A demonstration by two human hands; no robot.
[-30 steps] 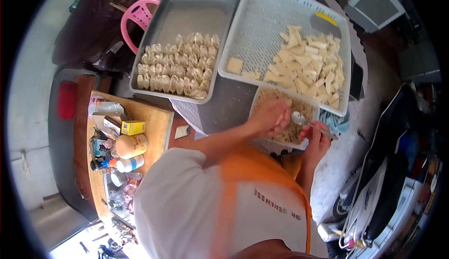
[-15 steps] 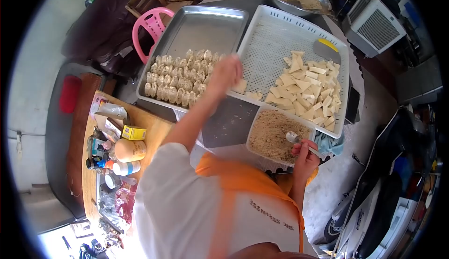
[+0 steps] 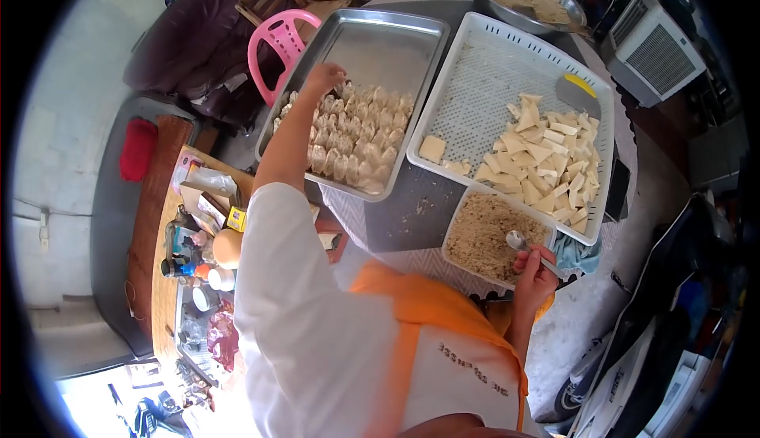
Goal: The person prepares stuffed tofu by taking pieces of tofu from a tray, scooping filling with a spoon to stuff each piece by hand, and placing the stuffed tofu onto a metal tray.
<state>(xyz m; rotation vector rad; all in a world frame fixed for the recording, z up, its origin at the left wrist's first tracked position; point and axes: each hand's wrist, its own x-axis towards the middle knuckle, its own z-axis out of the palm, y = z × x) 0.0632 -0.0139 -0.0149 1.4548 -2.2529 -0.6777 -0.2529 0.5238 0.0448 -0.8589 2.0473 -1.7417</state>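
Observation:
My left hand [image 3: 324,79] is over the metal tray [image 3: 396,30], at the far end of its rows of filled, folded dough pieces [image 3: 356,133]. Its fingers are drawn together; what they hold, if anything, is too small to tell. In my right hand [image 3: 536,272] is a metal spoon [image 3: 518,240], its bowl above the crumbly brown filling [image 3: 483,236] in a square white container. Flat cut dough pieces [image 3: 546,153] are heaped in the perforated white tray [image 3: 475,58], with one square piece [image 3: 432,148] at its near left corner.
A yellow-handled scraper [image 3: 580,92] lies in the white tray. Behind it stands a metal bowl [image 3: 526,3] of filling. A pink chair [image 3: 277,42] is beyond the metal tray. Jars and boxes crowd a wooden table [image 3: 165,288] at left. A light blue cloth [image 3: 578,254] is beside the container.
My left hand has gone from above the filling container across to the metal tray's far left part. My right hand stays by the container with the spoon. The view has shifted.

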